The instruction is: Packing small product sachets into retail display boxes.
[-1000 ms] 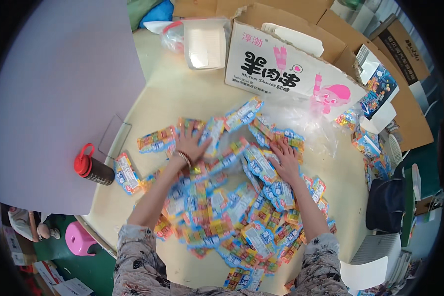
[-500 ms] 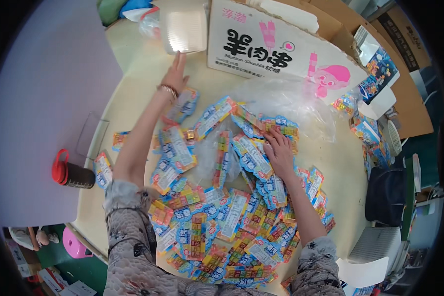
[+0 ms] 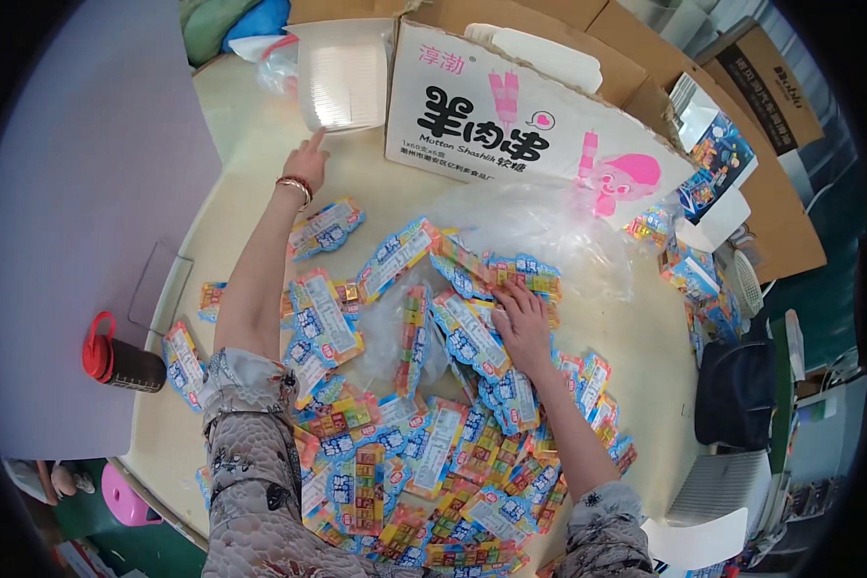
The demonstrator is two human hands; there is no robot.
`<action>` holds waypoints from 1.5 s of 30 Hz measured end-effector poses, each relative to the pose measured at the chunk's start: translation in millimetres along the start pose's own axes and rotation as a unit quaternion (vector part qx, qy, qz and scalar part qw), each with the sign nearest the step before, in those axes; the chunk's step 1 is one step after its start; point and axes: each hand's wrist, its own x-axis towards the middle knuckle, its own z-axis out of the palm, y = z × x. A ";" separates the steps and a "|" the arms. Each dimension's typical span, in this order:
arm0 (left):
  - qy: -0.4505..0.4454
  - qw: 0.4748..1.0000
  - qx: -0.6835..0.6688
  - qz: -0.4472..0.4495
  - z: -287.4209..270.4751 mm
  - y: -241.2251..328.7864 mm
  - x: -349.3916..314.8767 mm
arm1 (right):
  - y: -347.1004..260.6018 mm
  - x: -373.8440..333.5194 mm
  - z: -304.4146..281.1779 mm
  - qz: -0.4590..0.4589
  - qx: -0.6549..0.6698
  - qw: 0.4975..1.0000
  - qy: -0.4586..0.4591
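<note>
My left hand [image 3: 307, 162], a beaded bracelet at its wrist, reaches far left with fingers outstretched and nothing in them. Its fingertips are at the lower edge of a white ribbed plastic tray [image 3: 342, 85]; whether they touch I cannot tell. Below that wrist a blue candy packet [image 3: 328, 228] lies flat. My right hand [image 3: 523, 326] rests with spread fingers on a clear-fronted candy packet [image 3: 533, 277] at the far side of the heap. A large heap of such colourful packets [image 3: 440, 443] covers the table's near half, some back side up.
A white printed carton [image 3: 539, 125] stands at the back, with a crumpled clear plastic bag [image 3: 549, 217] before it. At the left edge is a dark bottle with a red lid [image 3: 125, 358]. On the right are more packets [image 3: 694, 275], a dark pouch [image 3: 737, 390] and a ribbed tray [image 3: 718, 491].
The view has shifted a little. My left hand has moved slightly left along the tray's edge. The packet below it, blurred before, now lies still and flat. My right hand stays put.
</note>
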 end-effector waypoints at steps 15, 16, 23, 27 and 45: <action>-0.040 0.996 -0.078 -0.034 -8.9 -4.6 -25.2 | 6.6 5.7 -0.7 -0.007 -0.018 1.000 0.007; -0.030 0.995 -0.098 -0.007 -26.0 -19.9 -45.1 | 3.6 7.8 -2.3 -0.011 -0.007 1.000 0.009; -0.069 0.989 -0.120 0.055 -133.1 -7.9 -172.7 | 8.0 0.7 2.8 0.010 0.014 1.000 0.003; 0.003 0.992 -0.126 0.027 -153.4 -2.7 -224.3 | 7.0 -3.1 2.4 -0.004 0.004 1.000 0.018; 0.033 0.986 -0.137 0.086 -316.2 94.5 -365.2 | -7.3 -82.4 -11.4 0.004 -0.068 0.997 -0.047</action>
